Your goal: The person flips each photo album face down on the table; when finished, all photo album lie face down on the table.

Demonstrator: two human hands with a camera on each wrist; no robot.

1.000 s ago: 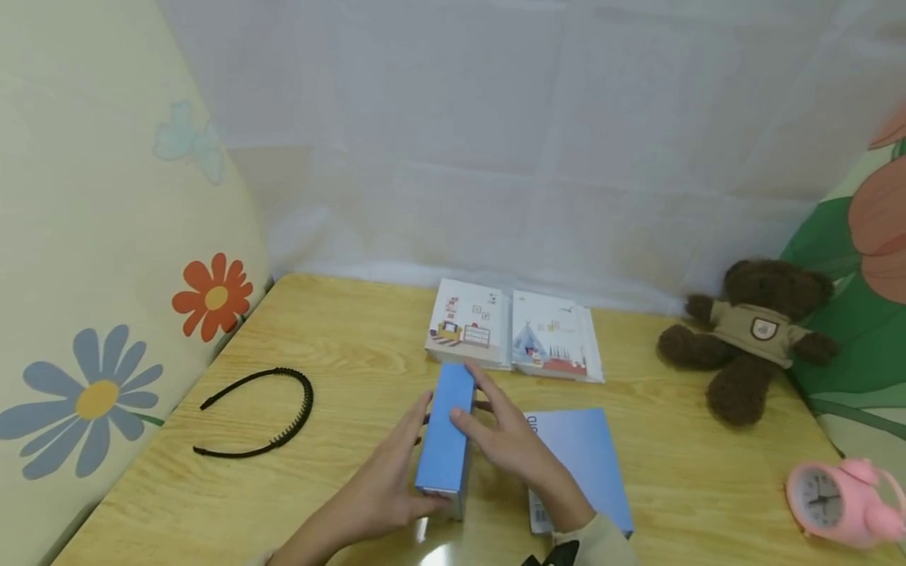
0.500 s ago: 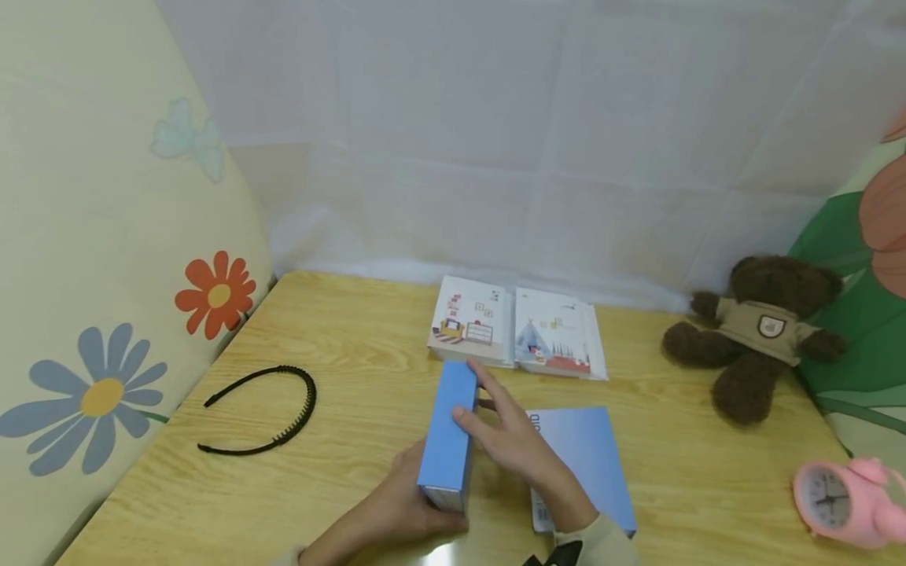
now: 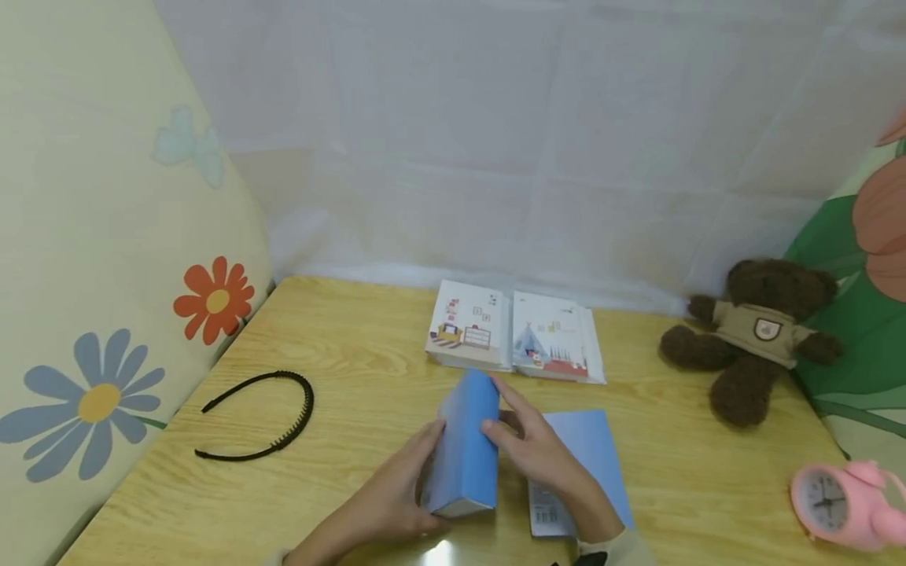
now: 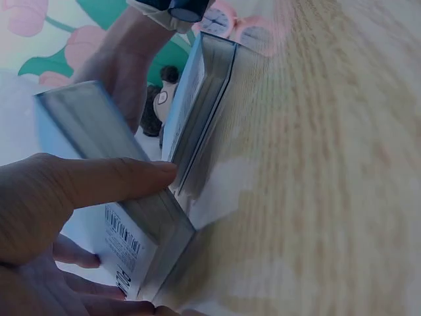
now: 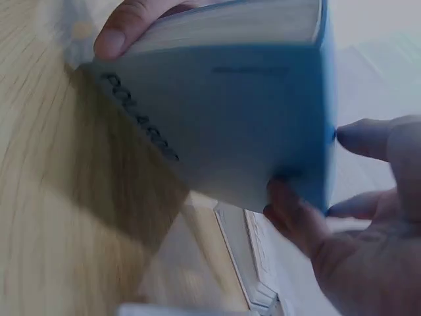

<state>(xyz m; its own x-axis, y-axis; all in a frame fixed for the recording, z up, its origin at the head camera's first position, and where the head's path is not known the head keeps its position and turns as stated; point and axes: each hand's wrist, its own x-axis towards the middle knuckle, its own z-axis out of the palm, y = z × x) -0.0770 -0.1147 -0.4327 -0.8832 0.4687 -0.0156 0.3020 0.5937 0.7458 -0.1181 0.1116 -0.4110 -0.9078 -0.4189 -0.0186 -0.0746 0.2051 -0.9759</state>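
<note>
A black headband (image 3: pixel 308 401) is laid at the left of the worktop (image 3: pixel 354 346). Next, a thick blue book (image 3: pixel 467 448) is held tilted, spine up, between the hands, its near end gripped by the left hand (image 3: pixel 392 491) and its spine side by the right hand (image 3: pixel 531 448), with two white books (image 3: pixel 470 318) set behind. Farther right, a second blue book (image 3: pixel 594 452) is partly covered by the right forearm (image 3: pixel 587 499), followed by a teddy bear (image 3: pixel 753 322) and a pink clock (image 3: pixel 852 507).

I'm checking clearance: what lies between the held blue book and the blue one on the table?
In the head view, the right hand, with bare tabletop between them nearer the person.
</note>
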